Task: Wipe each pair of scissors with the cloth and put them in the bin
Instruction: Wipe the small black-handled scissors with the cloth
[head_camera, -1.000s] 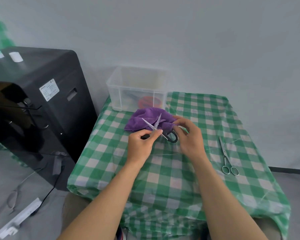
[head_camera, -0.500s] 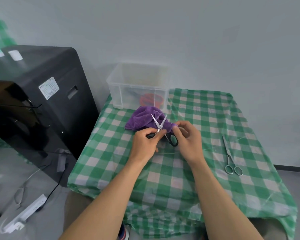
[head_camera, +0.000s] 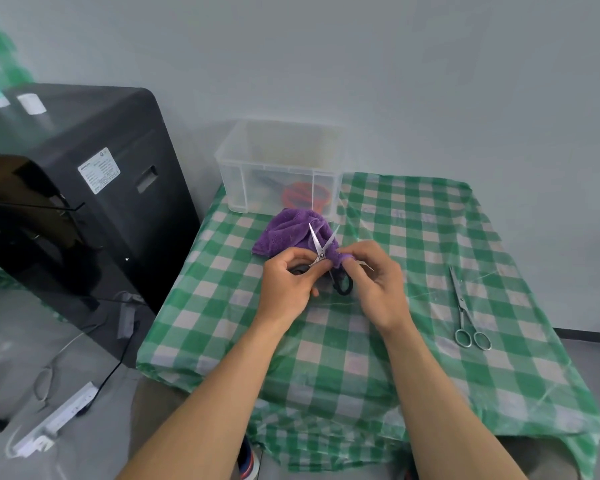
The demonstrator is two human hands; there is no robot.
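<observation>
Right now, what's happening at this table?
A person is wiping small black-handled scissors, blades spread open. The left hand grips them by a handle, while the right hand pinches the purple cloth against them near the pivot. A pair of all-metal scissors lies on the green checked tablecloth to the right, not yet in the clear plastic bin at the back, where something orange shows through the wall.

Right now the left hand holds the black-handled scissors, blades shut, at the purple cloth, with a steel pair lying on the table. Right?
Not quite. The head view shows the black-handled scissors with blades spread open in a V, not shut. The left hand does hold them at the purple cloth, and the steel pair lies on the table.
</observation>
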